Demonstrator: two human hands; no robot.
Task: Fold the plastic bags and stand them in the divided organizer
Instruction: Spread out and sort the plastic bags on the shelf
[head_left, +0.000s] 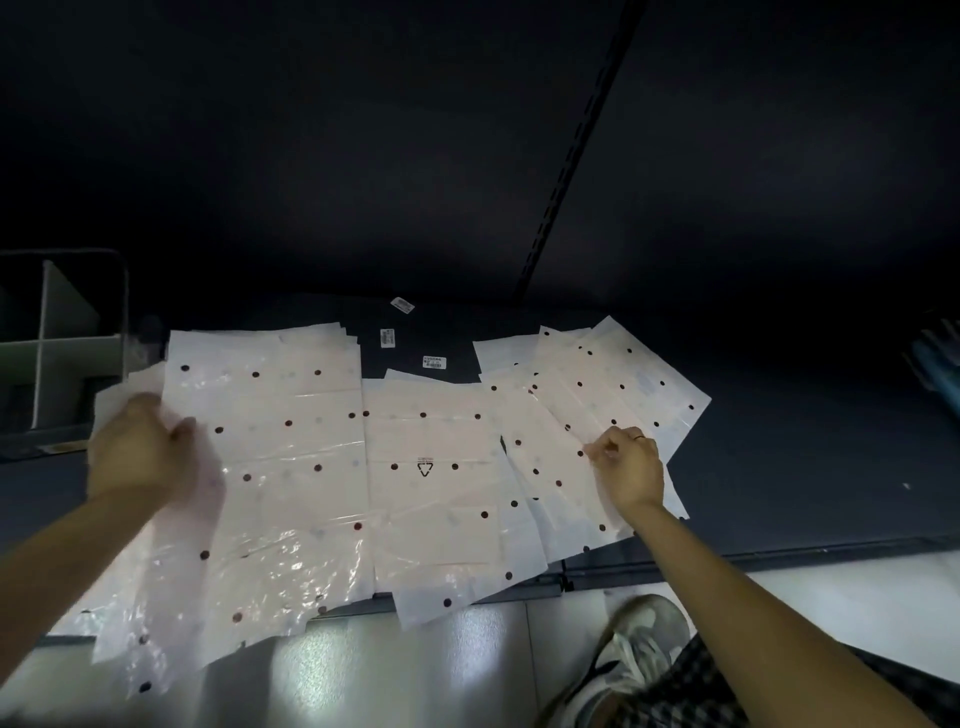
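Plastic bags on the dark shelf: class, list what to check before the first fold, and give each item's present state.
1. Left hand grips the big left bag: ok.
2. Right hand pinches a bag in the right pile: ok.
3. Bags lie single, not overlapped: not ok.
4. Left bag fully on the shelf: not ok, it overhangs the front edge.
5. Divided organizer within view, far left: ok.
6. Organizer compartments free: cannot tell.

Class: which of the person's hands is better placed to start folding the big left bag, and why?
Left. The left hand already grips the big left bag; the right hand pinches the right-side bags.
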